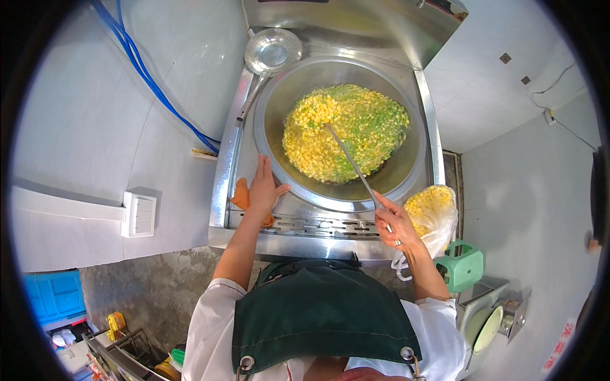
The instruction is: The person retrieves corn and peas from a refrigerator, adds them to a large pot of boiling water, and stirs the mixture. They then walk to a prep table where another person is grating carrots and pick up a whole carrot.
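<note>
A large steel wok is set into a stainless steel stove. Yellow corn kernels mixed with chopped green vegetable pieces fill its bottom, partly motion-blurred. My right hand grips the handle of a long-handled ladle. The ladle's head is hidden under a heap of corn at the left of the mix. My left hand, fingers stretched forward and thumb out, is beside the wok's lower left rim, over an orange cloth. Whether it presses on the cloth or the stove, I cannot tell.
A perforated strainer rests at the stove's back left corner. Near my right wrist sits a plastic bag of corn, above a green plastic stool. Blue cables and a switch box are on the left wall.
</note>
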`<action>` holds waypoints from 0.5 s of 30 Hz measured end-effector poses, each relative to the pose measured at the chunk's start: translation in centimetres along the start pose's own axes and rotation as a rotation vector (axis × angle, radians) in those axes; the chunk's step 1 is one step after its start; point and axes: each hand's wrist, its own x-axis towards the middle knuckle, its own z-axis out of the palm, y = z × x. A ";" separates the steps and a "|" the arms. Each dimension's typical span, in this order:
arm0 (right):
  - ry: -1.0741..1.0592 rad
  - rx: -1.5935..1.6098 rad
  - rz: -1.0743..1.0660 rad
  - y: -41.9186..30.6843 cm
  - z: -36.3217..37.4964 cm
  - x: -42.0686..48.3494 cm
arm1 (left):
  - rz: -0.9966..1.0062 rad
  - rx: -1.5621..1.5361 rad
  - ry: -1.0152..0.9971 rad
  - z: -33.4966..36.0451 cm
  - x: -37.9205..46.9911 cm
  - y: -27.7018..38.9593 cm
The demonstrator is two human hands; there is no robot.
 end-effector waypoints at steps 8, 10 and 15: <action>0.342 -0.457 -0.251 -1.9 -2.1 1.2 | -0.005 -0.050 0.007 0.2 -0.1 -0.4; 0.450 -0.715 -0.304 -2.8 -4.4 1.4 | 0.000 -0.031 0.010 0.3 -0.1 -0.5; 0.705 -1.449 -0.437 -3.6 -9.8 2.4 | 0.007 -0.012 0.017 0.2 0.1 -0.3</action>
